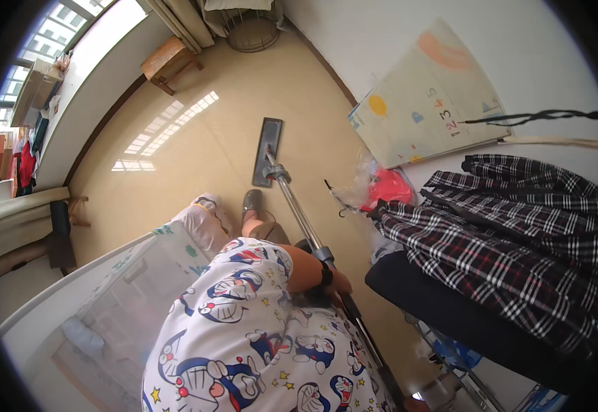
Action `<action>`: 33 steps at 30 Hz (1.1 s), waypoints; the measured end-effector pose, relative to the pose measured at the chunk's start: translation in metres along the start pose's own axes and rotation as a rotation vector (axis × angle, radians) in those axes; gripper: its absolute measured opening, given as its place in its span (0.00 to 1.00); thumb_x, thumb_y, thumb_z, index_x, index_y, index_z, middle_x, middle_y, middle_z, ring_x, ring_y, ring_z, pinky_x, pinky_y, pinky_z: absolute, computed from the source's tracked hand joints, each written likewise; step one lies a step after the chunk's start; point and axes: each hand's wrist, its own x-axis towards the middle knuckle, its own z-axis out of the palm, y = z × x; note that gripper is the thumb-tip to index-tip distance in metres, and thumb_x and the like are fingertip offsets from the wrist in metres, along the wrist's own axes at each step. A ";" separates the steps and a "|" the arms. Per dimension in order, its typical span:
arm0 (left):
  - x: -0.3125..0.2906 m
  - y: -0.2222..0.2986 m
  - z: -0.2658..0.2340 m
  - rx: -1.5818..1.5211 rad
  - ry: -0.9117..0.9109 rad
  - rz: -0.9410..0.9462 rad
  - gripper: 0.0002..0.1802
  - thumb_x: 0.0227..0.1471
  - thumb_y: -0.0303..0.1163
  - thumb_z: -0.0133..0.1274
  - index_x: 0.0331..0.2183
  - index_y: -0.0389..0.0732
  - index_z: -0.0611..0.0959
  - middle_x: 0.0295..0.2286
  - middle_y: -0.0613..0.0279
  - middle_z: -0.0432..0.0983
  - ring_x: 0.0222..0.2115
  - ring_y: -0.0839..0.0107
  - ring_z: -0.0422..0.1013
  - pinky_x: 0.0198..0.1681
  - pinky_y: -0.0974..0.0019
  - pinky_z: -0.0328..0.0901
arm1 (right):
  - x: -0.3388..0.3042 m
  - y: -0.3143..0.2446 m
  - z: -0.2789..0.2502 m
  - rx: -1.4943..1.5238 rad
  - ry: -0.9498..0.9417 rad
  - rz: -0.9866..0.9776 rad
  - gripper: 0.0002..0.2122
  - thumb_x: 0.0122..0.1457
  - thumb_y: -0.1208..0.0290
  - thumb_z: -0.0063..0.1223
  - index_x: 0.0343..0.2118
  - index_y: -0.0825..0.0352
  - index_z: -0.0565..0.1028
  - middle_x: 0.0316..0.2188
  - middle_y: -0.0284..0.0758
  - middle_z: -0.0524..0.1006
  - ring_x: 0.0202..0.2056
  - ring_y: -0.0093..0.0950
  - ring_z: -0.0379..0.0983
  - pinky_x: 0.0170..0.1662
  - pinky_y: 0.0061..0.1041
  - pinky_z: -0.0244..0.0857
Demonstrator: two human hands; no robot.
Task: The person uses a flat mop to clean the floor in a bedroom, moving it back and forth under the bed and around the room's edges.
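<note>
A flat mop with a dark rectangular head point(268, 152) and a long silver and black pole point(303, 214) reaches from the floor up toward me. Its head lies flat on the tiles, just beyond my grey shoe point(252, 200). My left hand point(340, 282), with a black band at the wrist, is closed round the pole about midway. At the lower edge, only a sliver of my right hand point(417, 404) shows, closed at the pole's upper part; most of it is cut off. My white cartoon-print clothing hides part of the pole.
On the right, plaid cloth point(491, 240) lies over a dark padded surface point(464, 323), near a pink bag point(388, 189). A wooden stool point(172, 63) and a round wire cage point(252, 34) stand at the far side. A netted white enclosure point(127, 295) is close on my left.
</note>
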 end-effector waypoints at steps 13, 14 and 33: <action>0.035 -0.049 0.048 -1.324 0.779 -0.208 0.14 0.45 0.34 0.50 0.31 0.34 0.70 0.27 0.56 0.71 0.27 0.66 0.71 0.31 0.67 0.70 | -0.086 -0.097 0.013 -0.360 0.051 -0.339 0.12 0.51 0.70 0.46 0.37 0.69 0.70 0.21 0.28 0.69 0.21 0.17 0.63 0.22 0.18 0.56; 0.005 -0.026 0.019 -1.522 0.878 -0.366 0.15 0.45 0.35 0.51 0.31 0.33 0.71 0.26 0.55 0.71 0.26 0.66 0.72 0.30 0.68 0.70 | -0.064 -0.093 0.020 -0.235 -0.061 -0.430 0.14 0.51 0.73 0.47 0.41 0.70 0.68 0.20 0.28 0.68 0.18 0.15 0.62 0.18 0.14 0.55; -0.153 -0.162 -0.186 -0.824 0.868 -1.111 0.17 0.43 0.35 0.45 0.19 0.27 0.72 0.14 0.51 0.70 0.10 0.62 0.69 0.11 0.66 0.67 | 0.046 -0.213 0.201 0.410 -0.604 -0.489 0.15 0.58 0.70 0.36 0.46 0.69 0.62 0.24 0.31 0.68 0.18 0.17 0.63 0.19 0.15 0.58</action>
